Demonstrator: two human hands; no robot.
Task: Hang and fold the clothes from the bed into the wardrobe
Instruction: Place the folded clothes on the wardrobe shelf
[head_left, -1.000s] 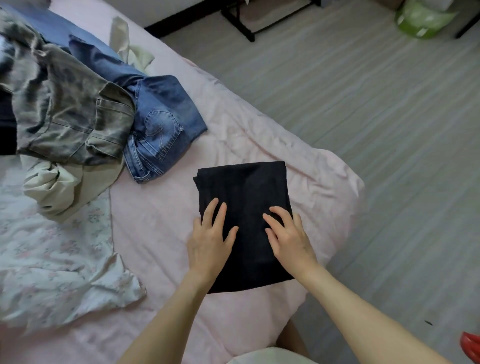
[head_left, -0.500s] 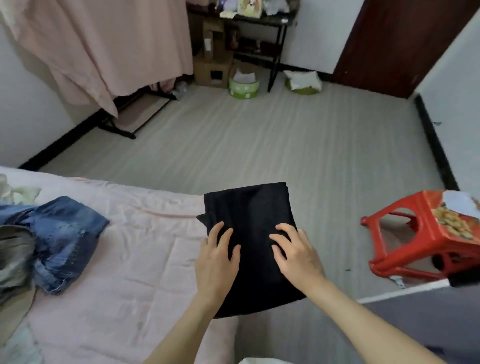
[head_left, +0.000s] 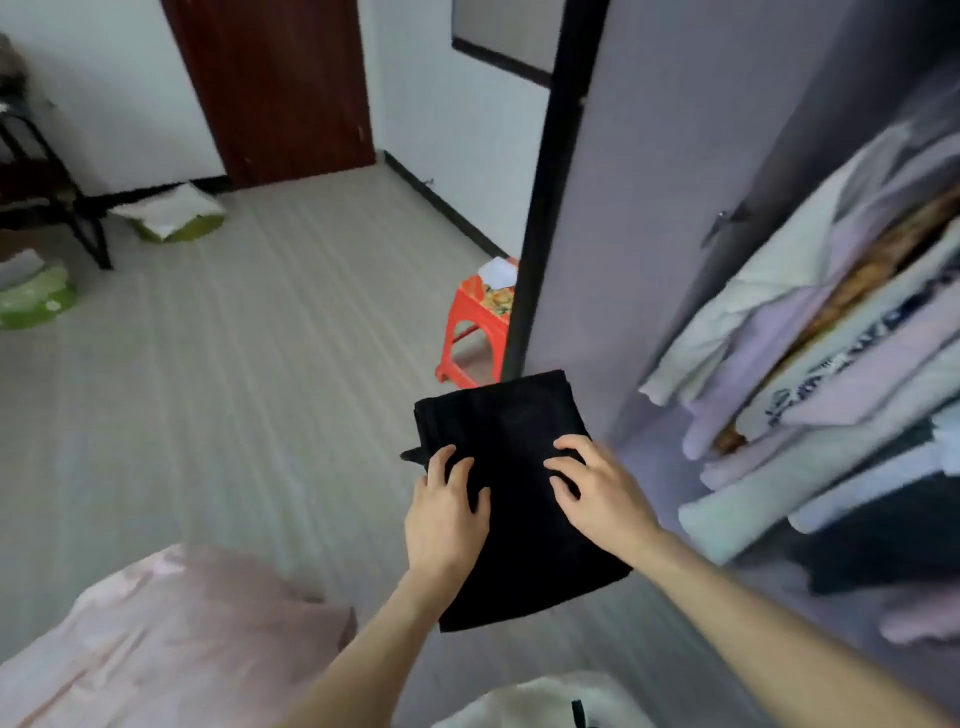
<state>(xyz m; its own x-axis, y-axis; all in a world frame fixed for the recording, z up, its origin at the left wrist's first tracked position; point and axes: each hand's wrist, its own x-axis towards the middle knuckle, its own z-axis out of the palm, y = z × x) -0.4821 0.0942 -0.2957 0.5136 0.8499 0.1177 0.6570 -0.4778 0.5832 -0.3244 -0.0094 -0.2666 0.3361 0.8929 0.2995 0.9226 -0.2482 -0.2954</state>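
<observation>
Two hands carry a folded black garment in mid-air in the head view, above the floor and level with the open wardrobe. The left hand grips the garment's left edge, fingers on top and bent over the cloth, thumb lying beside them; what is under the cloth is hidden. The right hand grips the right side the same way, its fingers spread and curled onto the top face. The garment lies nearly flat between them, its far end just in front of the dark edge of the wardrobe door, its near end hanging free over the forearms. Right of the garment, inside the wardrobe, hangs a row of clothes in pale lilac, white and brown, blurred; darker pieces sit beneath them. At lower left shows a corner of the bed under a pink sheet, well apart from the garment. Beyond the door edge stands a red stool with a white scrap on its seat. Farther off are a dark brown door, a green tub at the left edge, and another green tub near the wall.
</observation>
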